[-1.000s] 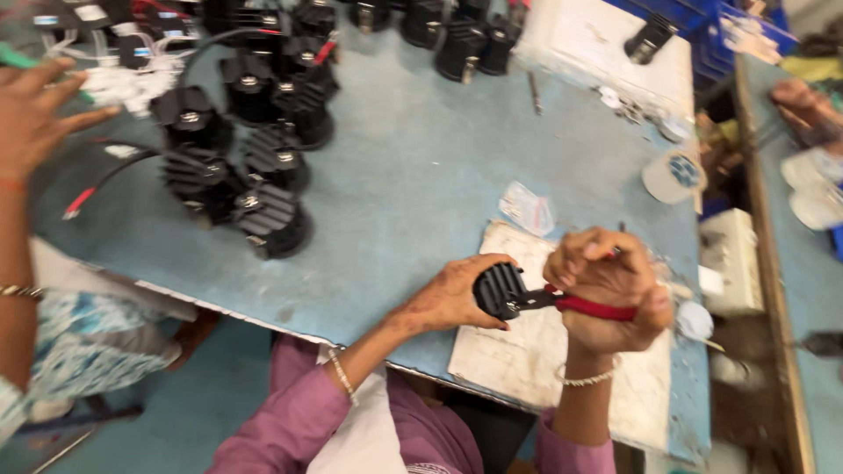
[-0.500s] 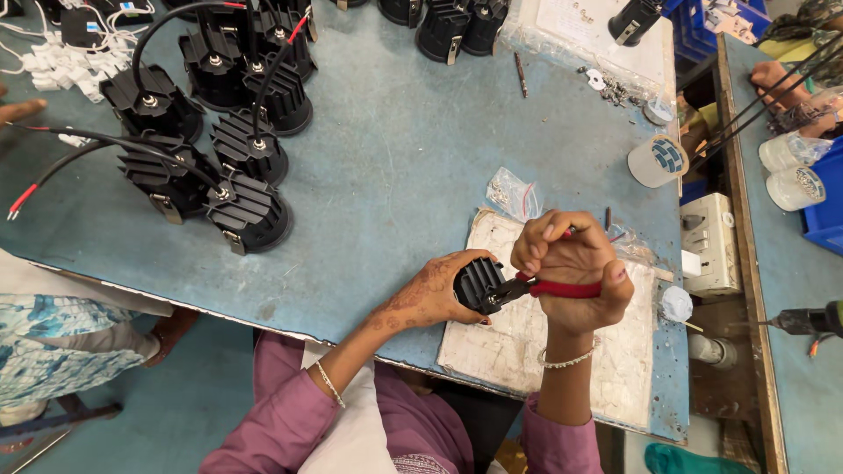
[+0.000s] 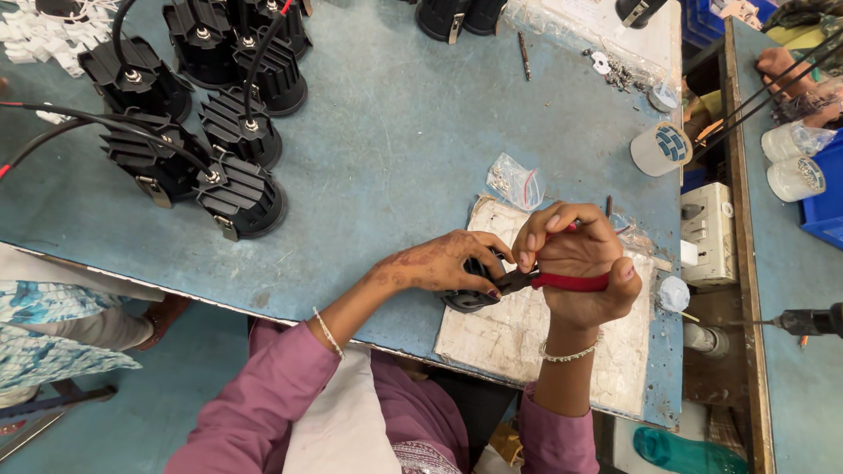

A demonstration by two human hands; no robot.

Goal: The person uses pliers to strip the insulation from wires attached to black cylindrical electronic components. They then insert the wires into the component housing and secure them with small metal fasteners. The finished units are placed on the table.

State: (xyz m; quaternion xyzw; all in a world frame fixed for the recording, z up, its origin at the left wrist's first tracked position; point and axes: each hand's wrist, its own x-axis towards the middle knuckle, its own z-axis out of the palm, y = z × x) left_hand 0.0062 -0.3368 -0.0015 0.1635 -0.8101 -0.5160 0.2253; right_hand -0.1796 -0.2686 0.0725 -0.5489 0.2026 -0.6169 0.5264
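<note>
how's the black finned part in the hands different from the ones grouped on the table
The black finned part in the hands is mostly covered by the left hand, while the grouped finned parts stand bare on the blue table. No cable shows on the held one; the grouped ones carry black cables. The right hand puts red-handled pliers to it. All are black and ribbed.

The left hand [image 3: 439,263] is covering most of a black finned round lamp housing [image 3: 467,301], leaving only its lower rim showing. The right hand [image 3: 580,268] is hiding much of the red-handled pliers [image 3: 562,282]; their tips are disappearing between the fingers. A black power drill [image 3: 812,321] is running off the right edge.
</note>
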